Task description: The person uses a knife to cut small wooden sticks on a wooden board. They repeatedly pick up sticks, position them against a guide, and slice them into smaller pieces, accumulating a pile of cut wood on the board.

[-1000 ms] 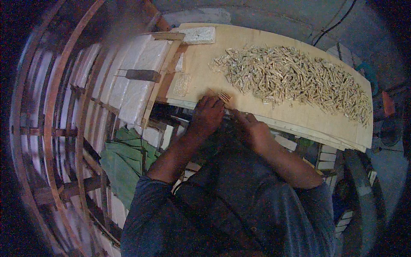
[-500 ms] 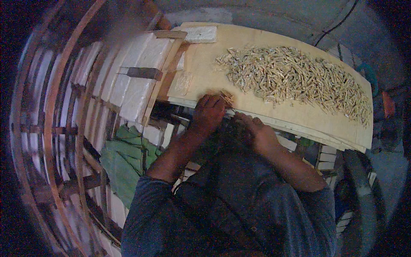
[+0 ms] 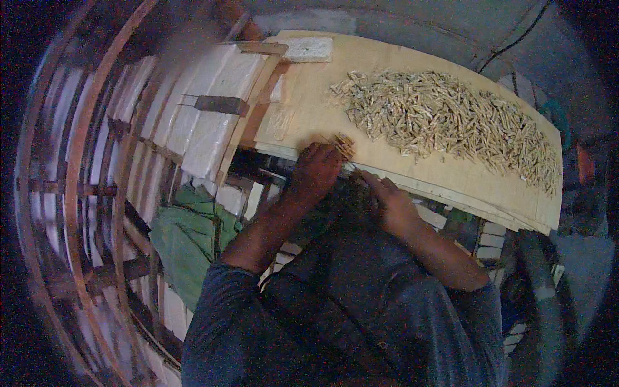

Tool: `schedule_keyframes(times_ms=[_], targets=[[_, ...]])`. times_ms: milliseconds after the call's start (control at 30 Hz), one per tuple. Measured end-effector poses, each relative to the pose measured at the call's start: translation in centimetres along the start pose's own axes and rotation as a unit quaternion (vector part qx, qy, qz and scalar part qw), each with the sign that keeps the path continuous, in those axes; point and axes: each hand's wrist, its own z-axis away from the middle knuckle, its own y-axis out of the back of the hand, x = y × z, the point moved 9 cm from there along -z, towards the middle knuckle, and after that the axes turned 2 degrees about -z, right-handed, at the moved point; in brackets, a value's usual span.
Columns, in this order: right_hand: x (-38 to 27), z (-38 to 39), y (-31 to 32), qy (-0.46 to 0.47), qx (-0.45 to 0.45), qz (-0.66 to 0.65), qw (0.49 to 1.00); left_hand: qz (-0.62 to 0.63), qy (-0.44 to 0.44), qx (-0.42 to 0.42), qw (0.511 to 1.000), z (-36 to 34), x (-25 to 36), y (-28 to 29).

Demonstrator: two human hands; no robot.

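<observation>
My left hand (image 3: 315, 167) is closed on a small cluster of short, pale wooden pieces (image 3: 341, 146) at the near edge of the light plywood board (image 3: 393, 57). My right hand (image 3: 391, 201) is closed around a slim object (image 3: 354, 170), too small and dark to name, that points up toward my left fingers. Beyond both hands, a long heap of similar small pale pieces (image 3: 438, 116) covers much of the board's middle and right.
White wrapped slabs (image 3: 200, 138) with a dark block (image 3: 219, 106) lie left of the board, beside curved wooden battens (image 3: 80, 200). A pale block (image 3: 308, 49) sits at the far left corner. Green sheeting (image 3: 180, 238) hangs low left; a dark cable (image 3: 516, 35) runs behind.
Both hands remain at the board's near edge, with only slight shifts of the fingers and the pieces in the left hand. The view has tilted a little.
</observation>
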Motion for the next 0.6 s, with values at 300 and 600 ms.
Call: schedule_keyframes(times_ms=[300,600], targets=[[-1.2,-0.6,3.5,0.002,0.011,0.006,1.000,0.094,0.065,-0.011,0.993,1.1,-1.7,-2.2],[1.9,0.8,8.9,-0.094,0.146,-0.010,0.985,0.215,0.179,-0.067,0.958,-3.3,-4.4,-4.2]])
